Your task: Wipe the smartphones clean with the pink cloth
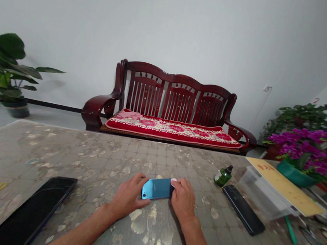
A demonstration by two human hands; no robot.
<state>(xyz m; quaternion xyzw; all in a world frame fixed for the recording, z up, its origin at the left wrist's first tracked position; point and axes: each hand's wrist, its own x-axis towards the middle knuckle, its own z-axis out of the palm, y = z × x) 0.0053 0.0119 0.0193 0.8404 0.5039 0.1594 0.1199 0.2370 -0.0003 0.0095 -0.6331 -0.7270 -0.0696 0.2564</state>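
Here both hands, left hand (126,198) and right hand (183,199), grasp a blue phone (157,188); its logo is unreadable.

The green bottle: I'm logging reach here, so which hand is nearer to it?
Right. The right hand grips the blue phone left of the green bottle; the left hand holds the phone's far end.

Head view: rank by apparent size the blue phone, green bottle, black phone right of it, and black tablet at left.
1. black tablet, though it lies nearest the camera
2. black phone
3. blue phone, partly covered by both hands
4. green bottle
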